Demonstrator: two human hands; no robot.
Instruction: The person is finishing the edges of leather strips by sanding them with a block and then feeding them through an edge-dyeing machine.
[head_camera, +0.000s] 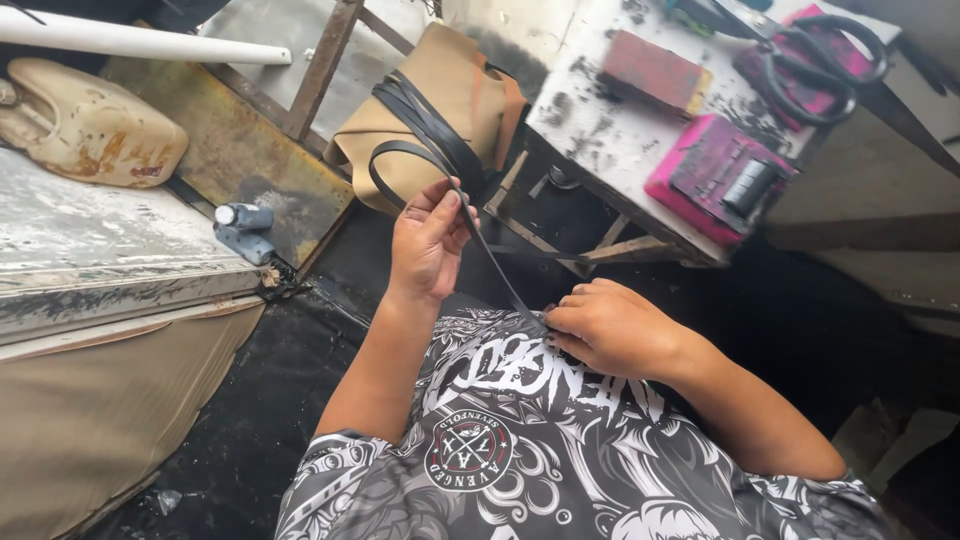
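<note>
My left hand (428, 243) is raised in front of me, pinching a long black strap (490, 262) between thumb and fingers. The strap runs down and to the right into my right hand (610, 328), which grips its lower end against my patterned shirt. Above my left hand the strap curls into a loop (400, 152) and joins a bundle of black straps (430, 115) lying over a tan piece of leather (455, 90).
A stained white worktable (610, 140) at upper right bears a red block (655, 68), pink stamp pads (715, 178) and large black scissors (820, 60). At left are a worn bench (90, 240), a dirty plastic jug (85, 125), a white pipe (140, 42) and a small bottle (243, 218).
</note>
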